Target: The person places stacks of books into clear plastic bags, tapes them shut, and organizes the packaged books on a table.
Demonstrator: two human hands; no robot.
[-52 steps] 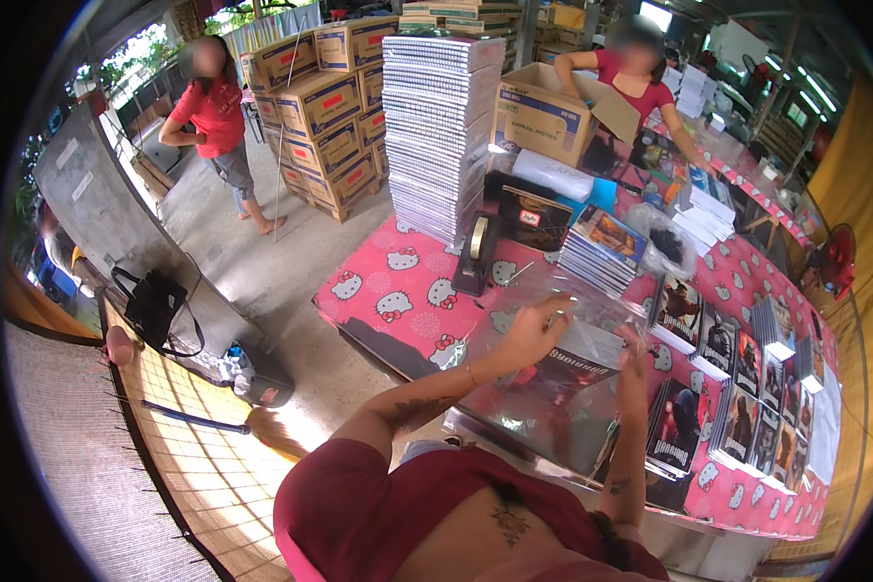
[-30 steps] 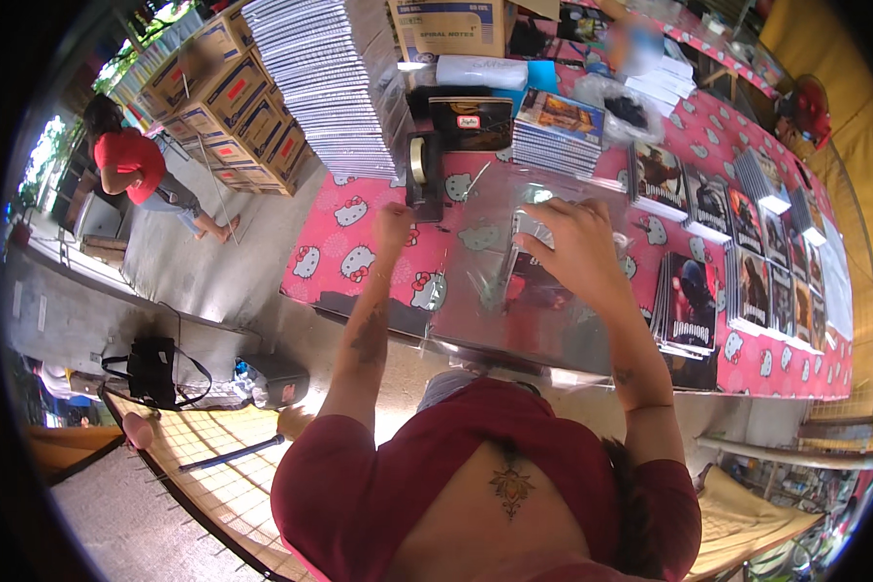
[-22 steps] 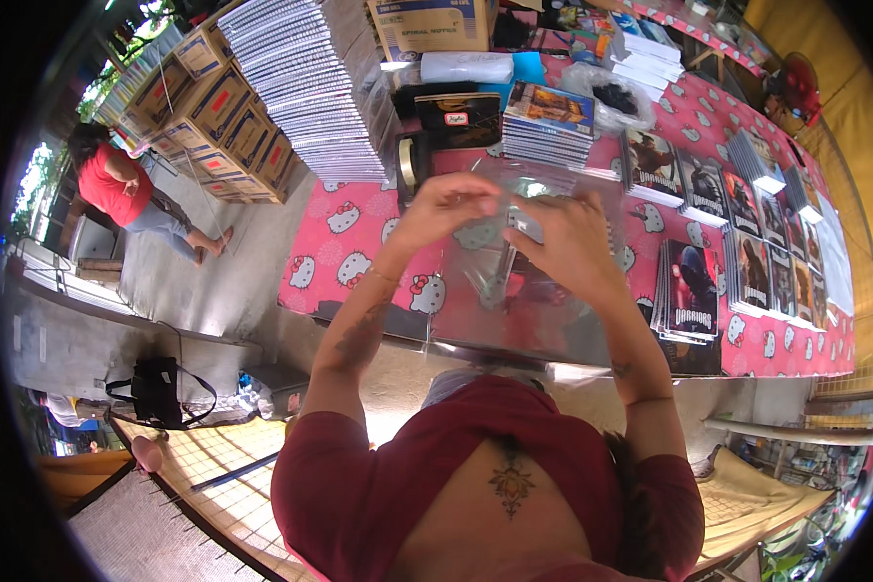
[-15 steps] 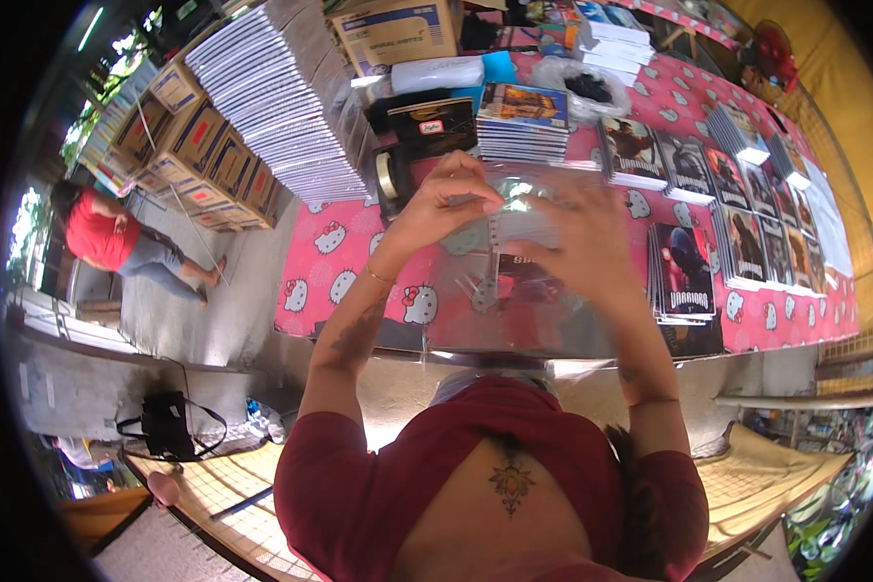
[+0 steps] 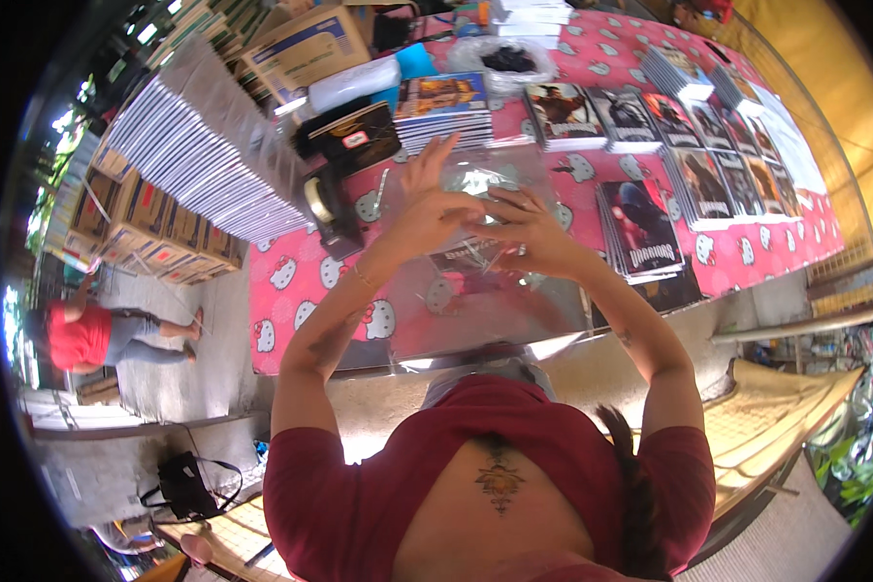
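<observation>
A clear plastic sheet (image 5: pixel 500 320) lies over a dark-covered notebook (image 5: pixel 466 256) at the table's near edge, where the cover shows through. My left hand (image 5: pixel 435 209) is above the notebook, its thumb and forefinger pinched together and the other fingers raised. Whatever is in that pinch is too small to make out. My right hand (image 5: pixel 538 238) reaches in from the right with its fingers spread, their tips meeting the left hand's. Just left of my left hand stands a black tape dispenser (image 5: pixel 332 209) with a roll of tape.
Tall stacked notebooks (image 5: pixel 204 145) stand at the left. A notebook pile (image 5: pixel 443 112) and a plastic bag (image 5: pixel 502 63) are behind my hands. More notebook piles (image 5: pixel 640 228) cover the right side of the pink tablecloth (image 5: pixel 272 315). A person in red (image 5: pixel 78 335) is at far left.
My right hand has come down and left to meet my left hand, its blur gone. The view has turned, shifting the table leftward. The person at the left appears lower.
</observation>
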